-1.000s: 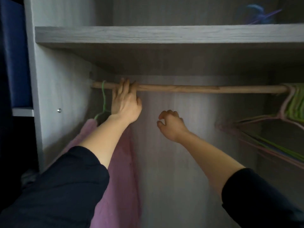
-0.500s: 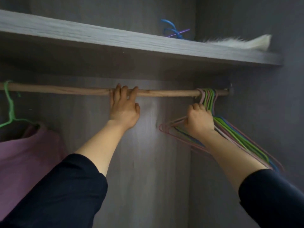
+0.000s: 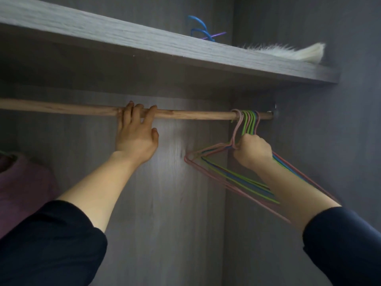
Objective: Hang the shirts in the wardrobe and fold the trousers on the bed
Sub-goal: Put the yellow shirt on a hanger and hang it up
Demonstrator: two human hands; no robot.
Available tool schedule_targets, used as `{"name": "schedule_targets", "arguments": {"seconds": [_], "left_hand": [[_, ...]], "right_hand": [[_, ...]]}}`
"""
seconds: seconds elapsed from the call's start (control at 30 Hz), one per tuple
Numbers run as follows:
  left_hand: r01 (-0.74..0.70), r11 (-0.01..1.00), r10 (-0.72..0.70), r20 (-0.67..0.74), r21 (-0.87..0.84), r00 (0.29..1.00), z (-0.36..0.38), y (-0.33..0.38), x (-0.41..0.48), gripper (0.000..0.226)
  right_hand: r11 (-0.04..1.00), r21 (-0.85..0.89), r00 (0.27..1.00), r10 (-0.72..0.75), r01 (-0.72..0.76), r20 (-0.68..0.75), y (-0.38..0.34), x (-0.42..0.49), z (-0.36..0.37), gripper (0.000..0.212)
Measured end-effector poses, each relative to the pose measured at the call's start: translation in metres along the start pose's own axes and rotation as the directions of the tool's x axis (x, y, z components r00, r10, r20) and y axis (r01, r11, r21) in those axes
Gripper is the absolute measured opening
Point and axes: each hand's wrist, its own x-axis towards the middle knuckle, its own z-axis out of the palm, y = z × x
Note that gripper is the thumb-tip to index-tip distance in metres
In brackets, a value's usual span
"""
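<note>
Inside the grey wood-grain wardrobe (image 3: 165, 203), a round pale wooden rail (image 3: 61, 108) runs across under a grey shelf (image 3: 103, 36). The left hand (image 3: 135, 137) reaches up to the rail near its middle — its fingers (image 3: 132, 112) are hooked over the top of the rod, the thumb spread out below and apart from it. The right hand (image 3: 254, 152) is closed in a fist around the necks of a bunch of thin pink, green and blue wire hangers (image 3: 226, 176), just below where their hooks loop over the rail's right end, close to the side wall. The hangers' triangular frames splay out to either side of the wrist. At the far left edge hangs a mauve-pink shirt (image 3: 22, 190), only partly in view, well apart from both hands. On the shelf above lie blue and purple plastic hanger hooks (image 3: 199, 30) and, farther right, a white furry item (image 3: 299, 53). Both forearms come out of dark sleeves (image 3: 51, 244).
</note>
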Motion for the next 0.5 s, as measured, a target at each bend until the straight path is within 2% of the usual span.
{"name": "schedule_targets", "arguments": {"seconds": [0.07,0.13,0.23,0.33,0.4,0.5], "left_hand": [[0.006,1.0,-0.006,0.0,-0.004,1.0,0.001,0.001,0.0,0.063],[0.011,1.0,-0.011,0.003,-0.01,1.0,0.001,0.003,-0.001,0.063],[0.014,1.0,-0.014,0.014,-0.013,1.0,0.001,0.003,-0.001,0.063],[0.015,1.0,-0.015,0.022,-0.011,1.0,0.001,0.002,-0.002,0.063],[0.015,1.0,-0.015,0.036,-0.005,0.999,0.0,0.002,-0.001,0.063],[0.017,1.0,-0.018,0.063,0.014,0.998,0.0,0.001,0.001,0.064]], "right_hand": [[0.946,0.267,0.982,0.166,-0.184,0.091,-0.004,0.008,-0.004,0.036],[0.86,0.411,0.953,0.252,-0.301,0.169,-0.007,0.017,-0.007,0.038],[0.828,0.472,0.953,0.252,-0.304,0.171,-0.011,0.024,-0.008,0.036],[0.793,0.553,0.967,0.222,-0.255,0.128,-0.017,0.029,-0.005,0.051],[0.794,0.572,0.979,0.179,-0.204,0.101,-0.023,0.03,-0.003,0.054],[0.82,0.539,0.98,0.126,-0.19,0.155,-0.032,0.026,0.0,0.063]]}}
